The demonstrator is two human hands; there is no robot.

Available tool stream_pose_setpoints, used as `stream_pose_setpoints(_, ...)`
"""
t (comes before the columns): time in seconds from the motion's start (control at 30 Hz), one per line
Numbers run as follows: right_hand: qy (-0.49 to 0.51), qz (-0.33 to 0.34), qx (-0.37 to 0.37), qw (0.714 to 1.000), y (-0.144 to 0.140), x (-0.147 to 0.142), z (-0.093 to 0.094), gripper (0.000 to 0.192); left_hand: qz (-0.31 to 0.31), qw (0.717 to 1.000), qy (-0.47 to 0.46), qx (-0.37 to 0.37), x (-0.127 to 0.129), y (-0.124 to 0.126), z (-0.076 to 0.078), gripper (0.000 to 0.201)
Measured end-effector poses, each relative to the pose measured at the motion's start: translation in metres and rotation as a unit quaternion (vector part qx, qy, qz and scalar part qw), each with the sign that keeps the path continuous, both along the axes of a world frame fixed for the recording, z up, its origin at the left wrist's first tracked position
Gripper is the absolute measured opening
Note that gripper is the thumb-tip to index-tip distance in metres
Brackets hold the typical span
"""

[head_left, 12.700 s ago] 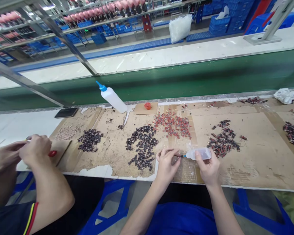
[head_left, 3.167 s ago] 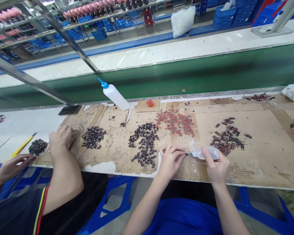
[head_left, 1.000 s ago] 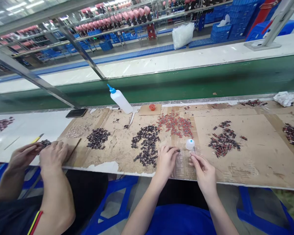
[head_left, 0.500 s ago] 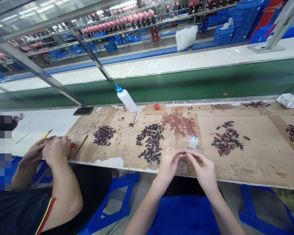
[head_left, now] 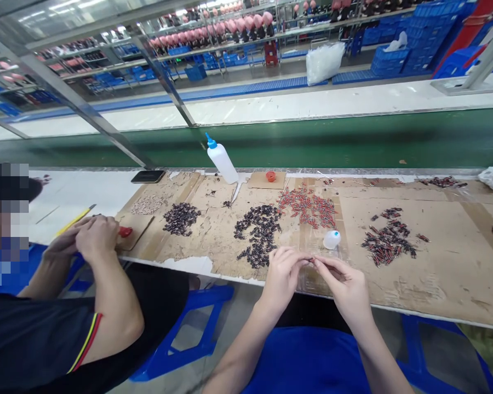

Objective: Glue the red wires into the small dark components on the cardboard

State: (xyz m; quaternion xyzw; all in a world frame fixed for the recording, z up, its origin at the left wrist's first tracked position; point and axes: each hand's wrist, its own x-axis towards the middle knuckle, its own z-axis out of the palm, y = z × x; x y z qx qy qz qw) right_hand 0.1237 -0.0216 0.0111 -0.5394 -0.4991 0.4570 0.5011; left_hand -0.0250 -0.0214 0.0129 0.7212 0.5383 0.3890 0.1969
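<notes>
A: Hands, lower centre of frame?
B: Left hand (head_left: 282, 272) and right hand (head_left: 345, 284) meet fingertip to fingertip just above the near edge of the cardboard-covered table (head_left: 435, 273). Both are curled nearly closed, pinching one small dark component (head_left: 311, 260) between them; too small to make out further.

A: Nearest things?
B: Small translucent plastic bottle (head_left: 332, 239), standing just above the right hand, not touched. Pile of dark small parts (head_left: 259, 235) left of the left hand; pile of red parts (head_left: 308, 203) above; mixed dark-and-red pile (head_left: 388, 243) to the right.

A: Other people?
B: A co-worker's hands (head_left: 91, 236) at left, closed together beside a yellow pencil (head_left: 74, 221).

A: Readable writing?
B: None legible. The tall white squeeze bottle with a blue nozzle (head_left: 222, 160) shows no label.
</notes>
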Motion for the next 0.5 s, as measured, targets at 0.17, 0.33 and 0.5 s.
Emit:
stream_pose_setpoints(0.17,-0.003,0.034,-0.016,0.999,0.0035,0.0034,0.0010,0.030,-0.016,1.000,-0.010,0.017,0.0026,0.0023,-0.0035,0.020)
stream_pose_setpoints(0.33,-0.015,0.032,-0.004,0.999,0.0039,0.0046,-0.0002,0.031,-0.041,0.995,-0.091,-0.010,0.0048,0.0080,-0.0079,0.018)
stream_pose_setpoints(0.5,-0.036,0.018,0.053,0.998,0.0026,0.0035,0.0012,0.025,-0.050,0.983,-0.160,-0.070,0.0024,0.0095,0.0001,0.015)
